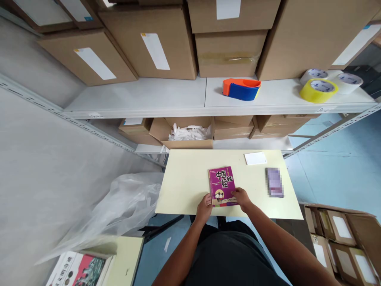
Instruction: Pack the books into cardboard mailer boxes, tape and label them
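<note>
A purple book [222,184] with large Chinese characters and a cartoon on its cover is at the near middle of the pale yellow table [184,171]. My left hand [204,207] grips its lower left edge. On the right edge, my right hand [241,198] has its fingers closed with the tips over the cover. Right of the book lies a blurred purple rectangular item [274,182], apart from my hands. A white card-like item [255,158] rests near the table's back edge.
Behind the table, a shelf holds an orange and blue tape dispenser [241,89], tape rolls [319,90] and cardboard boxes [154,43]. Below is an open carton [187,144] of white pieces. Plastic sheeting [127,202] hangs at left, above books [80,270]. A carton of packages [342,210] stands right.
</note>
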Demonstrator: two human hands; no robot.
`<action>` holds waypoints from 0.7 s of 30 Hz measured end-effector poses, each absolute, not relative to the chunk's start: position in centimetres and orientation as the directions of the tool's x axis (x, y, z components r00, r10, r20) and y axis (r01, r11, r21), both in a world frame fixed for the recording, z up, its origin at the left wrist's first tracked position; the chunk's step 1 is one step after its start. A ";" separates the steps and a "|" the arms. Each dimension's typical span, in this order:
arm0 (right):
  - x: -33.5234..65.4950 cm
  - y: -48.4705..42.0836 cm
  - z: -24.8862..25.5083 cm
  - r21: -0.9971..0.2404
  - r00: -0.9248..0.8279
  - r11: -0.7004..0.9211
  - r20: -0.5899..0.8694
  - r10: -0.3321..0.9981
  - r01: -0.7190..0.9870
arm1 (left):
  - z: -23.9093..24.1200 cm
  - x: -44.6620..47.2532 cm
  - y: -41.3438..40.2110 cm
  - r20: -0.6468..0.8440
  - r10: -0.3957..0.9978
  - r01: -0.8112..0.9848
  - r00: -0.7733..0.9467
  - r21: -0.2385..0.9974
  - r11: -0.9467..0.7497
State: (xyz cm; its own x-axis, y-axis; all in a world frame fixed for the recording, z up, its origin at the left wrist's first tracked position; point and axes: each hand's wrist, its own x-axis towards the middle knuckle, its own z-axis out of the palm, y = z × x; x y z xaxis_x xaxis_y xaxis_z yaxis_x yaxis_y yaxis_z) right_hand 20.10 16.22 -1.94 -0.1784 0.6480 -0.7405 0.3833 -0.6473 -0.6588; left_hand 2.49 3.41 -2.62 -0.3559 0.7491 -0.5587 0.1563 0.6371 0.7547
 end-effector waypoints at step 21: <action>17.3 9.0 6.7 -0.928 -0.702 -0.047 -0.311 0.641 0.368 | 1.7 -4.4 3.0 -0.608 0.618 -0.131 -0.498 0.757 0.640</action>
State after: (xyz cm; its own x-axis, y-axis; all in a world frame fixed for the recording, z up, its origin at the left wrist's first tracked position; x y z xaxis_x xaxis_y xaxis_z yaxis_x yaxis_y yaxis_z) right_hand 17.32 9.02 6.67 -0.7018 0.6410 -0.3108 0.3684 -0.0468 -0.9285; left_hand -4.41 3.02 1.66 -0.4983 0.6180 -0.6081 -0.1313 0.6395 0.7575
